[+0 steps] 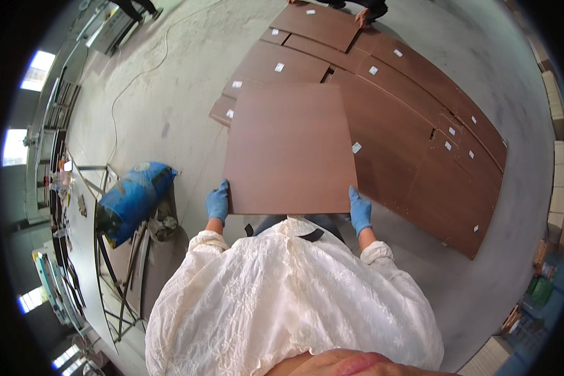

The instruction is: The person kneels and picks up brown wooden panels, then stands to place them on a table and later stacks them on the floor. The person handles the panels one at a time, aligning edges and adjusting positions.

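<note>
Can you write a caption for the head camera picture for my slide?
Two blue-gloved hands, left hand and right hand, grip a brown board above more boards on the concrete floor.

Our flat square wooden panel (289, 147) between our hands, above floor-laid wooden boards (413, 138), blue cylindrical drum (133, 199) to our left.

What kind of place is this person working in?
Probably a furniture or woodworking workshop. Both gloved hands, left hand and right hand, hold a brown board above a concrete floor, where more brown panels lie side by side. A cluttered workbench stands at the left.
</note>
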Tool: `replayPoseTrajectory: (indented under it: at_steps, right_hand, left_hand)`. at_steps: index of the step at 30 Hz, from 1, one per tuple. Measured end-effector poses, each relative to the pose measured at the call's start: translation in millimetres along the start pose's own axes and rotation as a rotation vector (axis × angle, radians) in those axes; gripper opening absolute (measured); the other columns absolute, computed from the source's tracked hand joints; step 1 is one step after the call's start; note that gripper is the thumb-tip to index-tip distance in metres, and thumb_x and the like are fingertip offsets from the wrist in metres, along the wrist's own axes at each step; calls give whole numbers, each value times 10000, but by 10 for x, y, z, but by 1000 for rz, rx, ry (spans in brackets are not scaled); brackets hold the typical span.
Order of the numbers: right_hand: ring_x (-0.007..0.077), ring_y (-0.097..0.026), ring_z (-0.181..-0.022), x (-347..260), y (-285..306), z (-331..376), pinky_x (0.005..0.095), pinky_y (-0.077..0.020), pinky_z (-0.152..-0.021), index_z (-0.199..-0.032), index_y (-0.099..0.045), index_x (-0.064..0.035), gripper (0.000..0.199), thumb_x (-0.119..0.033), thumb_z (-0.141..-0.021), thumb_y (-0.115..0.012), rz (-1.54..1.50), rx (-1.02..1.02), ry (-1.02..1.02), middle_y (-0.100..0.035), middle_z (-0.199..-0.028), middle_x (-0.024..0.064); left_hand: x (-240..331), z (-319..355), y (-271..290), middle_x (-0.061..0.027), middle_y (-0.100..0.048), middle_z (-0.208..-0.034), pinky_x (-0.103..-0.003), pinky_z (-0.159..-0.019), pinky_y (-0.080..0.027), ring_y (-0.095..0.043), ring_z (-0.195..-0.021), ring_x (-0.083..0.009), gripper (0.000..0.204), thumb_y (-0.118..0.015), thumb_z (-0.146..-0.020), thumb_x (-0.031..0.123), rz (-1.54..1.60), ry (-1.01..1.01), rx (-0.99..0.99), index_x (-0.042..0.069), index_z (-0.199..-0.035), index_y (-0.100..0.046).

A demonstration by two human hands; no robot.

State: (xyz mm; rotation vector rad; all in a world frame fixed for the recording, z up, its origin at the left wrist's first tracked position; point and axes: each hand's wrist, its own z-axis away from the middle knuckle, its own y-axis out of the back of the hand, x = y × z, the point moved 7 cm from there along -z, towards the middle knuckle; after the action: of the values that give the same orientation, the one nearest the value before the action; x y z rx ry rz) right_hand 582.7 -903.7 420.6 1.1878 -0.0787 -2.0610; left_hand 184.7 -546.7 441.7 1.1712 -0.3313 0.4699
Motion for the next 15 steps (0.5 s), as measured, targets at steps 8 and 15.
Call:
replayPoseTrajectory:
  at_steps: [8,15]
  right_hand:
    - [186,-648,-816,-416,-475,-356,395,-519,-817,-868,-732,59,547,-475,-983,-727,18,-5,-100,-668,-787,87]
    - [198,-642,-753,-892,-1461,-83,423,-561,-666,-1022,-734,55,581,-524,-986,-695,13,37,-68,-718,-859,73]
  left_hand:
    - [-57,-560,69,-300,-734,-870,-505,-787,-524,-719,-815,-423,751,-652,-903,668,37,105,-1,-73,-879,-765]
    - [-344,-1555,534,-335,-708,-860,-511,-789,-519,-709,-821,-447,787,-642,-903,687,37,95,-60,-92,-871,-751]
